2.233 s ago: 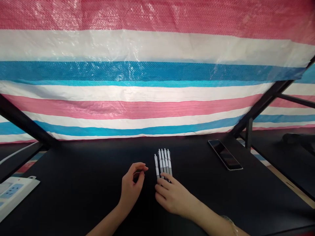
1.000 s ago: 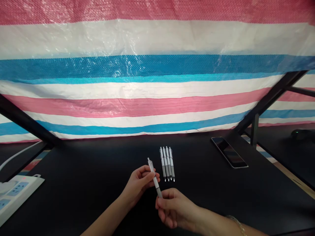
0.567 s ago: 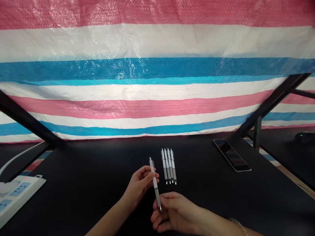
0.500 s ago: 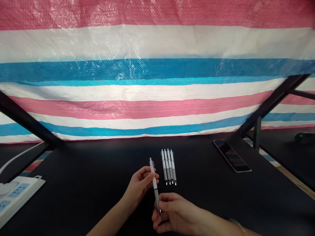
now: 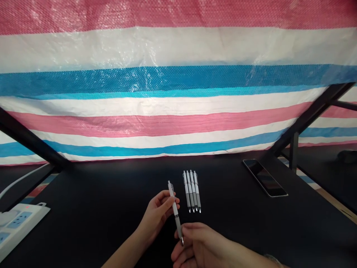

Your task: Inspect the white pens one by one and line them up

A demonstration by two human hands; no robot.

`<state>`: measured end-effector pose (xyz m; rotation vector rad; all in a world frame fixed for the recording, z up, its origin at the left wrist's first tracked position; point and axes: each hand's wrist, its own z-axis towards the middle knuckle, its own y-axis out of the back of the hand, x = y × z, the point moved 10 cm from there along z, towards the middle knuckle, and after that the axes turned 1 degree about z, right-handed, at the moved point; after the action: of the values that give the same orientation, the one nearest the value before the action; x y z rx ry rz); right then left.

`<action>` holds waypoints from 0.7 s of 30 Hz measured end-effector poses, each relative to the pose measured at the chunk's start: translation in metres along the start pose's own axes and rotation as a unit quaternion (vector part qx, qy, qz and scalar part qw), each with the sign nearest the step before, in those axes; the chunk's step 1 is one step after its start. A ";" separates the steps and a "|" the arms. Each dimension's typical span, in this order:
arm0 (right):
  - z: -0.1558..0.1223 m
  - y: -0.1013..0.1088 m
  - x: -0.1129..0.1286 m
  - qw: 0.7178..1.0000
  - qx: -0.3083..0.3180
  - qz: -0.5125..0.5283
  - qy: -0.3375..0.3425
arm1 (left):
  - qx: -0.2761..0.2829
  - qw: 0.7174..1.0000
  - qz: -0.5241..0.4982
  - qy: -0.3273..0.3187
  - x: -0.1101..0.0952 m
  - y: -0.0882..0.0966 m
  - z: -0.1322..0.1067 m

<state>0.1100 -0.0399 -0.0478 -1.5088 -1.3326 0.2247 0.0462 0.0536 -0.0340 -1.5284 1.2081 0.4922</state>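
A white click pen (image 5: 174, 208) with a grey grip and a silver tip slants in front of me, its clicker end pointing away. My left hand (image 5: 160, 210) pinches its white upper barrel between thumb and fingers. Down by the grey grip, my right hand (image 5: 202, 243) has its thumb against the pen's right side, a fingertip showing on the left. The lower fingers of that hand curl loosely beneath the tip. Just beyond, several matching white pens (image 5: 192, 191) lie side by side on the black table (image 5: 125, 186), tips towards me.
A dark-screened phone (image 5: 264, 178) lies at the right. On the left edge sits a white power strip (image 5: 26, 227) with a plugged-in cord. Black metal bars (image 5: 304, 115) slope at both sides, and a striped plastic sheet (image 5: 178, 78) hangs behind the table.
My right hand has shifted slightly down, its lower fingers a little further from the pen. My left hand keeps its hold. The whole view has moved marginally.
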 end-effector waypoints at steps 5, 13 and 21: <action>-0.002 -0.001 0.002 1.000 0.006 -0.002 0.005 | -0.004 1.000 0.005 0.005 0.000 0.001 -0.001; -0.002 0.002 0.001 1.000 0.014 0.002 0.010 | 0.003 1.000 0.004 0.003 0.001 0.000 0.000; 0.004 0.020 -0.006 0.996 -0.032 -0.078 -0.009 | -0.002 1.000 -0.003 0.002 0.002 0.000 0.001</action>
<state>0.1169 -0.0389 -0.0683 -1.4513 -1.4765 0.0972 0.0468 0.0535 -0.0357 -1.5356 1.2070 0.4878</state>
